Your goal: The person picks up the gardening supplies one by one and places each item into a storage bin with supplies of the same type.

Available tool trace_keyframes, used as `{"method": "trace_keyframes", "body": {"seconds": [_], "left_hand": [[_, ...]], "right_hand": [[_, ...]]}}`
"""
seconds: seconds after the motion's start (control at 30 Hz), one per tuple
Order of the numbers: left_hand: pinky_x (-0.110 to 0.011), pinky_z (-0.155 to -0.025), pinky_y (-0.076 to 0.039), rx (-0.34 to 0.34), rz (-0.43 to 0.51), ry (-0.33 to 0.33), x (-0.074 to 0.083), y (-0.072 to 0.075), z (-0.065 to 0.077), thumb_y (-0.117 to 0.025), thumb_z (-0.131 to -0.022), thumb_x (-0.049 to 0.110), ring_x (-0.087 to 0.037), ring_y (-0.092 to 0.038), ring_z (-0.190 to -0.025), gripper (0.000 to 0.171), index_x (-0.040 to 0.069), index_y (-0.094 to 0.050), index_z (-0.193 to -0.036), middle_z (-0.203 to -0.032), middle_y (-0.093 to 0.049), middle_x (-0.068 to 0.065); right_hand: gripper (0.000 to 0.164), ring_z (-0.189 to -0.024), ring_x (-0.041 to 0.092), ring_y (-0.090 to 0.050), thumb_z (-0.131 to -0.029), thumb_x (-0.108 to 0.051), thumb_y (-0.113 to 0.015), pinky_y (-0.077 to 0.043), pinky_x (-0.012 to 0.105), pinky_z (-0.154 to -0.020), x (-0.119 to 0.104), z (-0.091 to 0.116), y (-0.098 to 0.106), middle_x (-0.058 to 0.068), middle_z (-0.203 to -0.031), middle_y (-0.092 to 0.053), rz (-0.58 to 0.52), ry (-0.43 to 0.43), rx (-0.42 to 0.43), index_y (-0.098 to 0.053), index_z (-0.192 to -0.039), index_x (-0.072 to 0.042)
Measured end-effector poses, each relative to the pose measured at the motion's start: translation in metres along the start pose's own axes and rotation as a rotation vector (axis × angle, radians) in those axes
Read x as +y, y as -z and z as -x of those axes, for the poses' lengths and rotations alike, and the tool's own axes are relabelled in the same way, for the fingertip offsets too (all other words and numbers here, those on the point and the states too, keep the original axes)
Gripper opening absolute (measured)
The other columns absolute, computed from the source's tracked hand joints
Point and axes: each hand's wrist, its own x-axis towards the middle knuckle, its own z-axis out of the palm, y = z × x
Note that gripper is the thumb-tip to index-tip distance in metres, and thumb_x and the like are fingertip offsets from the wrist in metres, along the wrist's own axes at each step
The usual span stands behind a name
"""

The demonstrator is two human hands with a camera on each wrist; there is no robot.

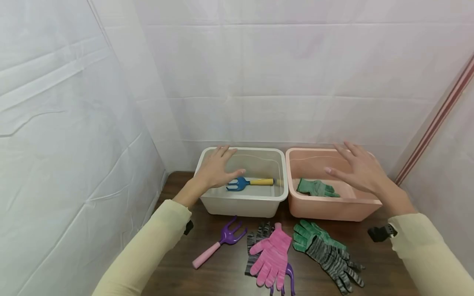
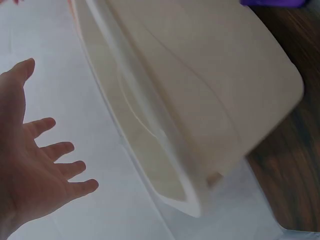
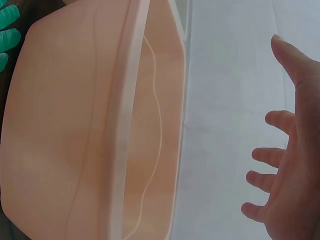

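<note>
While both hands hover released, left hand (image 1: pixel 216 170) over the white tub (image 1: pixel 242 204), right hand (image 1: pixel 361 170) over the pink tub (image 1: pixel 333 209), the blue rake (image 1: pixel 249 183) lies left-right, tines left.

head view: looks forward and down from above the near edge of the counter (image 1: pixel 222 275), taking in both arms, the white bin (image 1: pixel 244 203) and pink bin (image 1: pixel 326 209) at the far edge, and the white sheeting behind.
left wrist view: sits very close, just off the left hand (image 2: pixel 30 165), facing the white bin (image 2: pixel 200 100) from its outer side; tilted, slightly blurred, a strip of dark counter (image 2: pixel 295 150) at right.
right wrist view: equally close, beside the right hand (image 3: pixel 295 165), looking along the pink bin (image 3: pixel 75 125) rim; rotated.
shared, head and left wrist: white bin, left hand (image 1: pixel 216 168).
shared, head and right wrist: pink bin, right hand (image 1: pixel 357 168).
</note>
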Motion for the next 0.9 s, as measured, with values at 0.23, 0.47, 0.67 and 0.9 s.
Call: {"method": "trace_keyframes", "body": {"seconds": [0.23,0.47,0.67,0.9], "left_hand": [[-0.062,-0.122,-0.030,0.008,0.010,-0.068,0.020,0.003,0.001,-0.058,-0.101,0.066,-0.039,-0.028,-0.157,0.085,0.018,-0.035,-0.167,-0.172,-0.028,-0.015],[-0.059,-0.116,-0.041,-0.006,0.061,-0.083,0.042,0.005,0.007,-0.060,-0.099,0.068,-0.039,-0.041,-0.150,0.088,0.018,-0.035,-0.167,-0.168,-0.036,-0.016],[-0.057,-0.118,-0.039,-0.033,0.072,-0.114,0.055,0.001,0.010,-0.060,-0.100,0.068,-0.037,-0.040,-0.151,0.087,0.019,-0.035,-0.167,-0.169,-0.036,-0.013],[-0.054,-0.117,-0.042,-0.049,0.062,-0.154,0.066,-0.008,0.013,-0.061,-0.099,0.068,-0.033,-0.042,-0.150,0.085,0.023,-0.036,-0.167,-0.168,-0.038,-0.010]], "right_hand": [[0.092,-0.155,0.055,-0.016,-0.101,-0.057,-0.064,-0.015,0.082,-0.113,0.001,0.013,-0.002,0.023,-0.175,-0.013,-0.100,-0.009,-0.013,-0.016,-0.172,-0.023],[0.088,-0.156,0.054,-0.015,-0.103,-0.052,-0.064,-0.018,0.082,-0.112,-0.001,0.021,-0.003,0.021,-0.175,-0.014,-0.165,0.030,-0.010,-0.018,-0.171,-0.021],[0.088,-0.159,0.050,-0.011,-0.103,-0.053,-0.064,-0.019,0.085,-0.109,0.005,0.029,-0.004,0.014,-0.177,-0.010,-0.182,-0.002,-0.015,-0.017,-0.172,-0.025],[0.088,-0.159,0.050,-0.011,-0.102,-0.054,-0.066,-0.022,0.086,-0.105,0.014,0.038,-0.003,0.013,-0.177,-0.010,-0.200,-0.030,-0.003,-0.017,-0.171,-0.029]]}}
